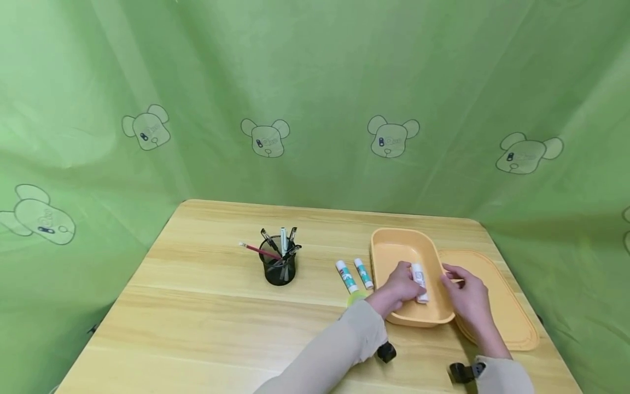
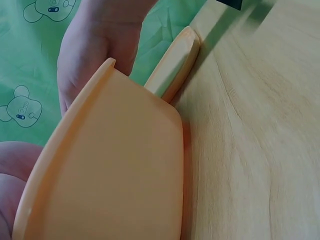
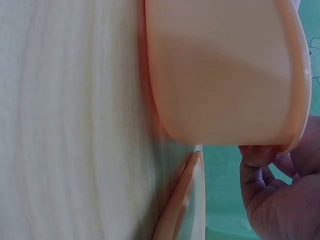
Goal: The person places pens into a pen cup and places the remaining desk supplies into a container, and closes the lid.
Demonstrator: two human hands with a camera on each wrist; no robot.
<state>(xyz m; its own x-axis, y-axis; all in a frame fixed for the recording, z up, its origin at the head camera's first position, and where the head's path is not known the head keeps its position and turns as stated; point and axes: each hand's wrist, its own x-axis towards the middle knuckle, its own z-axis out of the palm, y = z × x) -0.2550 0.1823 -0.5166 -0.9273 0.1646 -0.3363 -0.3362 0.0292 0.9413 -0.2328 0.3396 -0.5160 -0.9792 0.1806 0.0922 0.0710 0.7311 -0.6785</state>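
Observation:
Inside the orange plastic box (image 1: 396, 236), my left hand (image 1: 401, 284) pinches a white glue stick (image 1: 419, 276) between thumb and fingers. In the left wrist view, part of this hand (image 2: 15, 172) shows behind the box wall, which hides the glue stick. My right hand (image 1: 467, 295) grips the box's right rim, as the right wrist view also shows, with fingertips (image 3: 257, 156) under the rim. Two glue sticks with white caps and teal labels, one larger (image 1: 346, 276) and one smaller (image 1: 363, 273), lie on the table left of the box.
An orange lid (image 1: 507, 306) lies flat to the right, partly under the box's edge. A black mesh pen holder (image 1: 279, 272) with pens and a red pencil stands on the wooden table (image 1: 206, 306). A yellow-green round item (image 1: 355, 297) is partly hidden by the left forearm.

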